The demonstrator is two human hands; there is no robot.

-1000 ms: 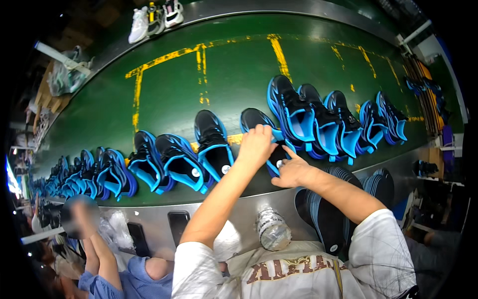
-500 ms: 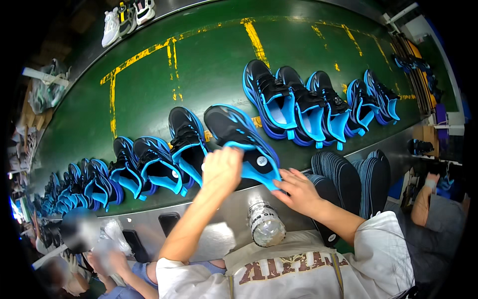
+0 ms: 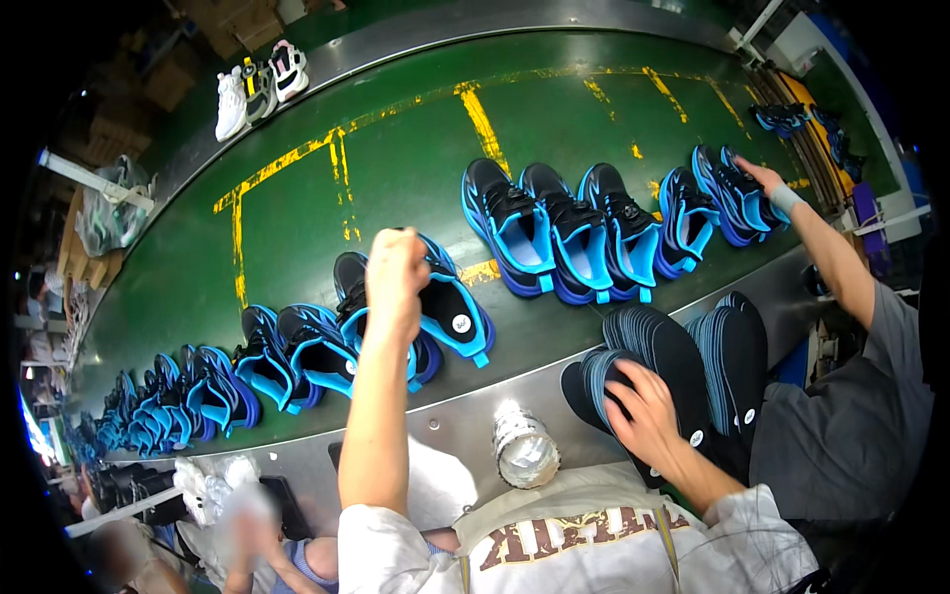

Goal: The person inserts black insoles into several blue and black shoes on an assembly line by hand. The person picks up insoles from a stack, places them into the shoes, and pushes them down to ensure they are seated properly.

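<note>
In front of me, a black and blue sneaker [image 3: 463, 319] stands on the green bench top, a white round sticker visible inside it. My left hand [image 3: 398, 282] is closed at its tongue and laces, hiding much of its front; the fingertips are covered. Nearer to me on the right, my right hand [image 3: 645, 411] curls its fingers round the edge of a stack of black insoles with blue edges [image 3: 592, 384]. Two more insole stacks, one taller [image 3: 658, 346] and one at the far side [image 3: 727, 356], lie beside that hand.
Matching sneakers line the bench left [image 3: 322, 351] and right [image 3: 520, 233]. A clear bottle [image 3: 524, 450] stands near my body. At right, a co-worker's hand [image 3: 760, 176] touches the end sneaker. White and dark shoes [image 3: 259, 89] sit on the far ledge.
My right hand has left the sneaker's heel and moved to the insoles. My left hand has shifted left and away from me. A co-worker's arm has reached in at the right.
</note>
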